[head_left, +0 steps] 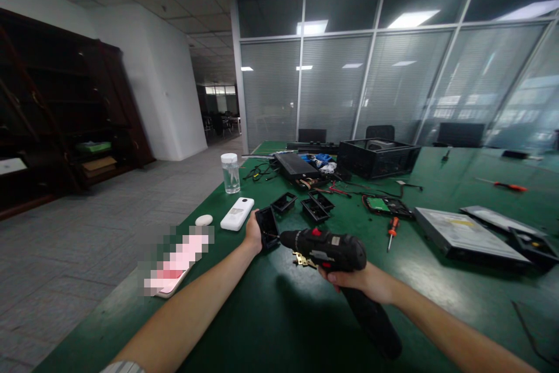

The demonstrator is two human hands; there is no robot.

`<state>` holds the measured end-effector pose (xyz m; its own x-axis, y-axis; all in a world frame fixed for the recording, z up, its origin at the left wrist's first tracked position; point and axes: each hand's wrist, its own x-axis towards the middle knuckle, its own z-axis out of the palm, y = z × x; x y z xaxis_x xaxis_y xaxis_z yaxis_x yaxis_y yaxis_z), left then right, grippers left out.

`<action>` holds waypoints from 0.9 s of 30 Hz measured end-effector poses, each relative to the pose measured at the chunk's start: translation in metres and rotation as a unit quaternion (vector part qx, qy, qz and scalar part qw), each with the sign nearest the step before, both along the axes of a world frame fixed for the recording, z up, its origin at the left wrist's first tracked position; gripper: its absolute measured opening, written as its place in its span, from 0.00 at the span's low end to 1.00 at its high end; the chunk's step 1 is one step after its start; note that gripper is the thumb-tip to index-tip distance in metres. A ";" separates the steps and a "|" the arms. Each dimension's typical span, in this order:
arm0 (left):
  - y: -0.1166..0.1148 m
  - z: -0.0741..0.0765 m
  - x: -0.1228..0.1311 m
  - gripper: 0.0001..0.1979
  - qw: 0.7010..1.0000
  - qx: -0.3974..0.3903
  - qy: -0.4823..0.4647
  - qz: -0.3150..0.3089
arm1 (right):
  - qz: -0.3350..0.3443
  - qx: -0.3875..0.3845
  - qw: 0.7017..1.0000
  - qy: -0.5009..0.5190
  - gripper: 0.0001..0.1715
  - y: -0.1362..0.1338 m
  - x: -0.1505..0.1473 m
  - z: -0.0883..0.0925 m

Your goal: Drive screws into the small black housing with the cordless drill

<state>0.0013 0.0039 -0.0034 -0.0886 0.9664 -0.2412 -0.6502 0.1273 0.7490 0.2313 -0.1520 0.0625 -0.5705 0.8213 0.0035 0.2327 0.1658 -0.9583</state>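
My right hand (364,280) is wrapped round the grip of a black cordless drill (332,249), whose chuck points left. In my left hand (253,233) is a small black open-topped plastic box (267,227), tilted so its inside faces the drill. The drill's tip is at the box's opening; whether it touches anything inside cannot be made out. Just beneath the drill lie several brass-coloured metal pieces (304,260). Beyond my left hand stand similar black boxes, one (283,203) by itself and others (315,209) close together.
On the left are a white power bank (237,214), a clear jar (230,174) and a pixelated pink phone (177,265). A black computer case (379,157) stands at the back. An orange screwdriver (393,232) and a flat metal drive (467,238) lie on the right of the green table (262,326).
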 end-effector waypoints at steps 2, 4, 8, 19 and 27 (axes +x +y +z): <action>-0.001 0.002 0.000 0.13 1.000 -0.003 -0.007 0.000 | 0.004 0.002 1.000 0.001 0.18 -0.001 -0.001 0.002; -0.002 0.003 0.001 0.13 1.000 -0.006 -0.014 -0.004 | 0.003 0.002 1.000 0.000 0.19 -0.001 -0.002 0.003; -0.003 0.004 0.001 0.14 1.000 0.001 -0.009 -0.012 | -0.003 0.000 1.000 -0.003 0.20 -0.001 -0.002 0.003; -0.004 0.004 0.001 0.14 1.000 0.000 -0.024 0.016 | 0.001 0.016 1.000 -0.010 0.16 -0.001 -0.001 0.001; -0.004 0.005 0.001 0.14 1.000 -0.004 -0.025 0.003 | -0.002 0.014 1.000 -0.005 0.17 -0.002 -0.001 0.002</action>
<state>0.0023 0.0003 0.0013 -0.0828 0.9639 -0.2532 -0.6879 0.1286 0.7144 0.2298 -0.1535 0.0642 -0.5682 0.8227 0.0200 0.2431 0.1911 -0.9510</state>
